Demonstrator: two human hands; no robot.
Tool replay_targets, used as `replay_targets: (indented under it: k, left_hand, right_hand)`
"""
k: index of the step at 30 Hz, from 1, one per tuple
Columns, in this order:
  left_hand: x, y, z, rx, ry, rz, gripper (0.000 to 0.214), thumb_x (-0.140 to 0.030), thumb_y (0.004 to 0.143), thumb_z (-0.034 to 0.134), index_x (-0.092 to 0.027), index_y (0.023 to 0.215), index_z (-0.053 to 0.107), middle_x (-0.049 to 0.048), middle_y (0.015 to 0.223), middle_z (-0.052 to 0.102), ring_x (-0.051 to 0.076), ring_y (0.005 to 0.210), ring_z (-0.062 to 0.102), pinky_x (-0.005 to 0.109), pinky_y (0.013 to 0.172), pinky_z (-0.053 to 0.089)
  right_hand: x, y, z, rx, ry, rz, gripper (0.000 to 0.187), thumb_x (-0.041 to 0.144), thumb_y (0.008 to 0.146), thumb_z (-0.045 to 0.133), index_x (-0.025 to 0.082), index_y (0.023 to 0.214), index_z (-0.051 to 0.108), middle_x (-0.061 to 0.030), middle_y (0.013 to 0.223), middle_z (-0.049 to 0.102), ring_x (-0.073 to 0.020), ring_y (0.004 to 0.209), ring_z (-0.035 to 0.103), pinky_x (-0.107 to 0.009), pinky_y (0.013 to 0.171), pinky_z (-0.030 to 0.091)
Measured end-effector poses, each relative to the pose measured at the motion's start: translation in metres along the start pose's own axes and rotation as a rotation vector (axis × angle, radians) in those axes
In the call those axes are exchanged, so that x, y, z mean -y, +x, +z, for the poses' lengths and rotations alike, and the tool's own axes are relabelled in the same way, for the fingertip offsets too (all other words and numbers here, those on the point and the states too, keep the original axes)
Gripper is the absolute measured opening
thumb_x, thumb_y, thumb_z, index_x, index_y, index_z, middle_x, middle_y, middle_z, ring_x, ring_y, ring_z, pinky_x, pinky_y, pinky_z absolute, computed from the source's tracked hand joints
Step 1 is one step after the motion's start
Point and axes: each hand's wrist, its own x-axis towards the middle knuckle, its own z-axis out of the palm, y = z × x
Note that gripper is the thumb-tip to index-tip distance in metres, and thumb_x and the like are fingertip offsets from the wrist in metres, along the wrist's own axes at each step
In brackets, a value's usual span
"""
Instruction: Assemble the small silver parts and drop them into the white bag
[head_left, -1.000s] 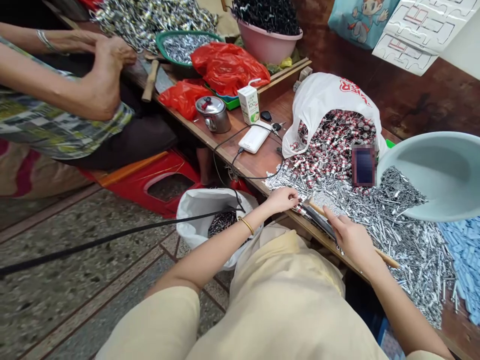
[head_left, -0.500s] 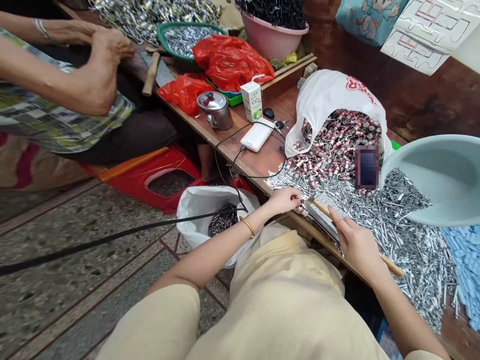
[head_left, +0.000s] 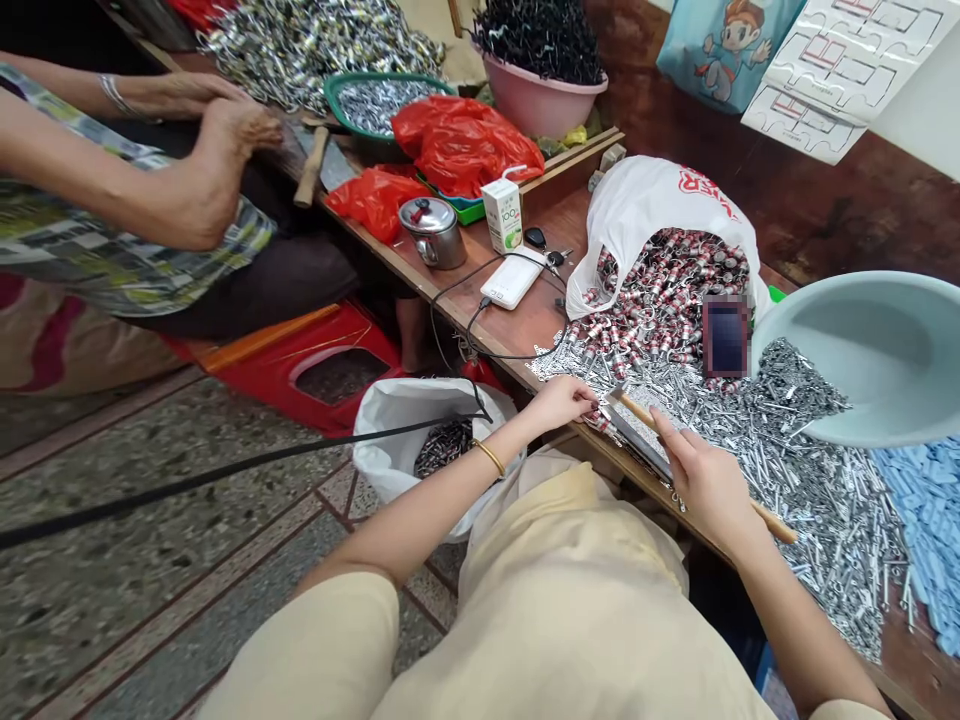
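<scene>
My right hand (head_left: 709, 485) is wrapped round the wooden handle of a hammer (head_left: 774, 522). Its small head lies close to the fingertips of my left hand (head_left: 564, 402). Those fingers are pinched together at the bench edge; what they hold is too small and covered to make out. Under the hammer, a long grey metal bar (head_left: 637, 438) runs along the edge. Small silver metal parts (head_left: 817, 510) are heaped beside both hands. Red-and-silver cylindrical pieces (head_left: 652, 320) spill from a white plastic bag (head_left: 630, 195) beyond them.
A pale basin (head_left: 892, 300) stands at right, near light blue strips (head_left: 926, 520). Left of my hands lie a white power bank (head_left: 514, 280) with a cable, a drink carton (head_left: 501, 215) and a metal cup (head_left: 431, 235). A white-lined bucket (head_left: 382, 420) stands below. A co-worker (head_left: 195, 190) sits at left.
The view has shifted slightly. My left hand stays pinched at the bench edge, and my right hand keeps hold of the hammer, its head still close to the left fingertips.
</scene>
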Motion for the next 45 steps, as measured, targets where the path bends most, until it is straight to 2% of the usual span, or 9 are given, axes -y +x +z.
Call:
replay_targets:
  k: [8, 12, 18, 23, 26, 31, 34, 40, 45]
  left_hand:
    - [0.003, 0.004, 0.003, 0.009, 0.002, 0.002, 0.017, -0.012, 0.077, 0.060, -0.014, 0.082, 0.076, 0.0010, 0.069, 0.075, 0.013, 0.060, 0.069, 0.020, 0.058, 0.055]
    - [0.006, 0.001, 0.001, -0.021, 0.011, 0.013, 0.015, -0.010, 0.074, 0.060, -0.015, 0.077, 0.074, 0.0011, 0.067, 0.074, 0.014, 0.059, 0.069, 0.022, 0.059, 0.055]
    - [-0.005, -0.010, 0.003, -0.056, -0.162, 0.138, 0.020, -0.016, 0.080, 0.055, -0.016, 0.093, 0.070, 0.0015, 0.076, 0.072, 0.015, 0.070, 0.070, 0.024, 0.064, 0.056]
    - [-0.012, 0.003, 0.013, -0.096, 0.079, 0.282, 0.024, -0.016, 0.083, 0.048, -0.017, 0.086, 0.072, 0.0030, 0.087, 0.072, 0.015, 0.078, 0.066, 0.027, 0.073, 0.055]
    - [-0.013, 0.009, 0.014, -0.041, 0.171, 0.374, 0.030, -0.013, 0.085, 0.042, -0.018, 0.088, 0.072, 0.0033, 0.090, 0.070, 0.016, 0.082, 0.064, 0.029, 0.080, 0.055]
    - [-0.017, 0.002, 0.020, -0.047, 0.318, 0.523, 0.019, -0.032, 0.092, 0.055, -0.018, 0.092, 0.069, 0.0051, 0.095, 0.067, 0.019, 0.088, 0.062, 0.032, 0.081, 0.054]
    - [-0.019, -0.005, 0.028, -0.112, 0.449, 0.606, 0.020, -0.037, 0.091, 0.064, -0.018, 0.097, 0.069, 0.0062, 0.100, 0.067, 0.020, 0.091, 0.062, 0.034, 0.083, 0.053]
    - [-0.014, -0.012, 0.033, -0.334, 0.577, 0.771, 0.020, -0.032, 0.097, 0.059, -0.021, 0.093, 0.075, 0.0091, 0.104, 0.065, 0.021, 0.095, 0.059, 0.034, 0.082, 0.051]
    - [-0.015, -0.014, 0.036, -0.229, 0.550, 0.787, 0.022, -0.028, 0.101, 0.052, -0.018, 0.100, 0.071, 0.0072, 0.093, 0.066, 0.018, 0.088, 0.059, 0.032, 0.079, 0.051]
  right_hand:
    - [0.001, -0.003, 0.003, -0.047, -0.007, -0.025, 0.055, 0.019, 0.101, 0.040, 0.030, 0.155, 0.041, -0.0036, 0.082, 0.064, -0.0146, 0.058, 0.058, -0.025, 0.053, 0.034]
    - [-0.006, -0.002, 0.017, -0.036, -0.015, -0.045, 0.056, 0.018, 0.099, 0.045, 0.031, 0.153, 0.044, -0.0020, 0.077, 0.062, -0.0136, 0.054, 0.053, -0.026, 0.051, 0.029]
    - [-0.029, 0.000, 0.063, -0.363, -0.018, 0.173, 0.053, 0.012, 0.097, 0.042, 0.030, 0.145, 0.054, -0.0084, 0.107, 0.066, -0.0184, 0.081, 0.058, -0.027, 0.063, 0.038]
    - [-0.045, -0.001, 0.085, -0.461, -0.001, 0.227, 0.049, 0.011, 0.095, 0.044, 0.029, 0.137, 0.062, -0.0105, 0.119, 0.063, -0.0261, 0.105, 0.051, -0.035, 0.082, 0.044]
    - [-0.078, -0.005, 0.083, -0.498, 0.108, 0.251, 0.038, 0.017, 0.096, 0.045, 0.025, 0.125, 0.069, -0.0116, 0.120, 0.063, -0.0266, 0.108, 0.050, -0.040, 0.089, 0.043]
    - [-0.148, 0.005, 0.081, -0.384, 0.143, 0.466, 0.031, 0.022, 0.096, 0.044, 0.014, 0.107, 0.072, -0.0143, 0.107, 0.066, -0.0260, 0.096, 0.052, -0.040, 0.088, 0.041]
    - [-0.168, 0.019, 0.083, -0.311, 0.138, 0.457, 0.026, 0.018, 0.090, 0.050, 0.014, 0.102, 0.072, -0.0136, 0.105, 0.066, -0.0256, 0.095, 0.051, -0.037, 0.086, 0.039]
    - [-0.171, 0.018, 0.082, -0.291, 0.209, 0.415, 0.020, 0.017, 0.089, 0.049, 0.016, 0.090, 0.069, -0.0111, 0.098, 0.065, -0.0248, 0.094, 0.052, -0.035, 0.084, 0.039]
    - [-0.158, 0.010, 0.078, -0.245, 0.103, 0.433, 0.019, 0.015, 0.092, 0.046, 0.015, 0.095, 0.064, -0.0125, 0.097, 0.063, -0.0250, 0.091, 0.052, -0.035, 0.083, 0.039]
